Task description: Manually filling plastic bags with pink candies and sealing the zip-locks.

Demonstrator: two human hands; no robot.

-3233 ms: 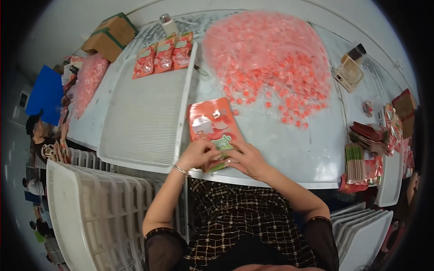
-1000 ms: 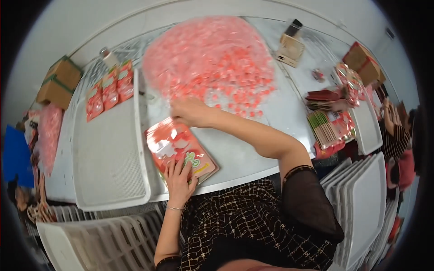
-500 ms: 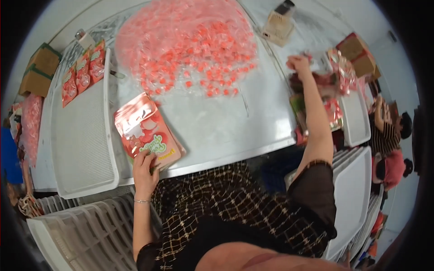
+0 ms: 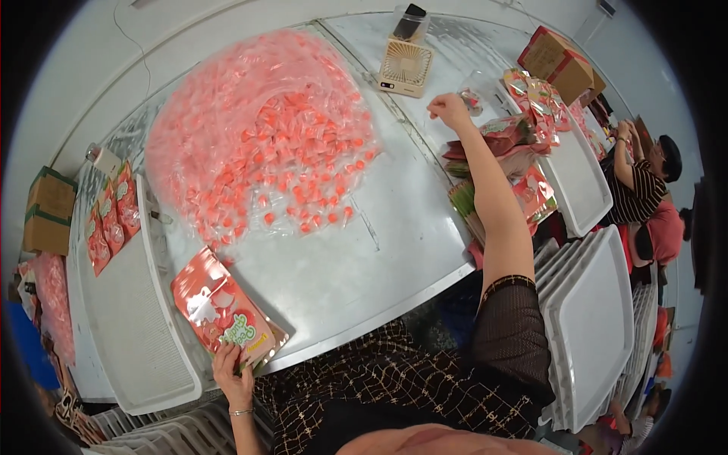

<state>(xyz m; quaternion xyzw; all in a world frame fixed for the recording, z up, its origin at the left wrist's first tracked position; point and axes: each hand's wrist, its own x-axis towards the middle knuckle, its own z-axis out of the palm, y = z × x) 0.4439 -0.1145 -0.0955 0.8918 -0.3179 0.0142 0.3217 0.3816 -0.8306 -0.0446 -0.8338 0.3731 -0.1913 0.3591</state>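
Left hand (image 4: 230, 368): back uppermost, fingers pointing forward, slightly parted; left wrist (image 4: 240, 411) nearly straight. Right arm (image 4: 500, 205): extended well forward, elbow only slightly bent. Right hand (image 4: 450, 111): raised, fingers loosely curled, directed leftward.

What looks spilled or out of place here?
Small wrapped red pieces look spilled, straggling from the big pink heap onto the table. The overlapping pouches on the right lie at differing angles, so they look untidy. Nothing appears clearly damaged.
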